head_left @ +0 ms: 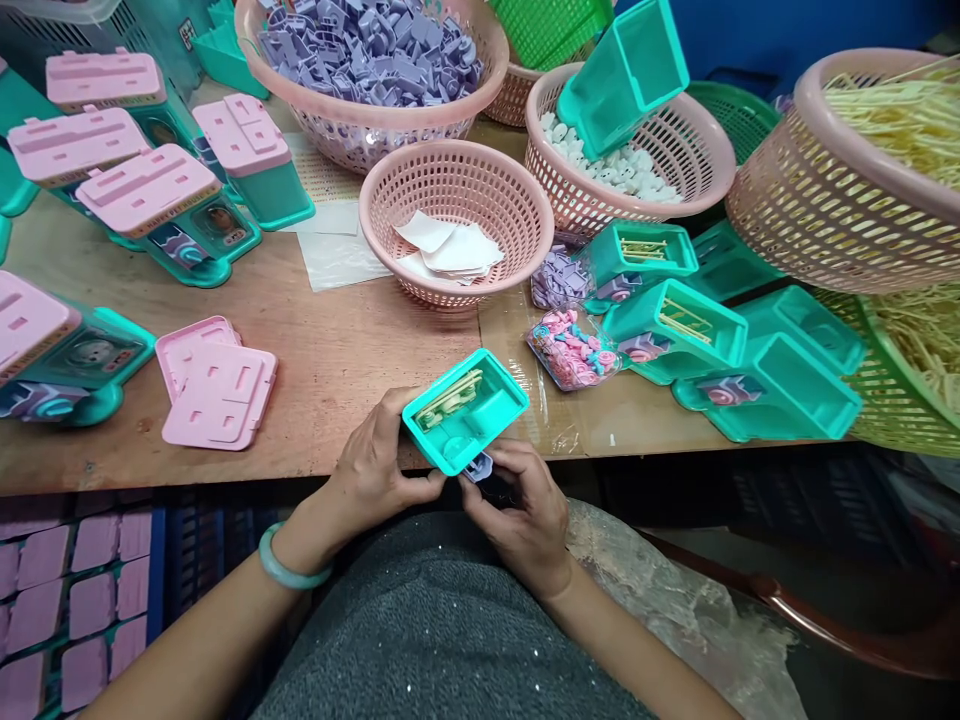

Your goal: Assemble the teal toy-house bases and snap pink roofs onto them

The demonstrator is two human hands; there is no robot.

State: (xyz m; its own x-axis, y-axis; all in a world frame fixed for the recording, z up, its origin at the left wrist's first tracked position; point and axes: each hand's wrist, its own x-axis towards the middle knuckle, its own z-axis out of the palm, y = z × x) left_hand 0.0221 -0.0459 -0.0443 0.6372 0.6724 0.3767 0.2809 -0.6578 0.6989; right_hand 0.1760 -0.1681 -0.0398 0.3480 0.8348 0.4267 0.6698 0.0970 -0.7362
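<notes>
Our left hand (375, 470) gripped the near left edge of a teal box (465, 410), held tilted just above the counter (330, 370) edge, over our lap. Our right hand (521, 510) was curled under the box's near right corner, fingers pinching a small purple piece (478, 467) against it. Inside the box lay pale sticks (450, 397). Just right of it sat a bag (574, 348) of pink bits; beyond that, more open teal boxes (765, 385). To the left lay two pink lids (217, 385), with finished pink-topped boxes (169, 215) behind. Farther back stood baskets: one with white papers (450, 250), one with purple parts (367, 50), one with white parts (630, 165)
</notes>
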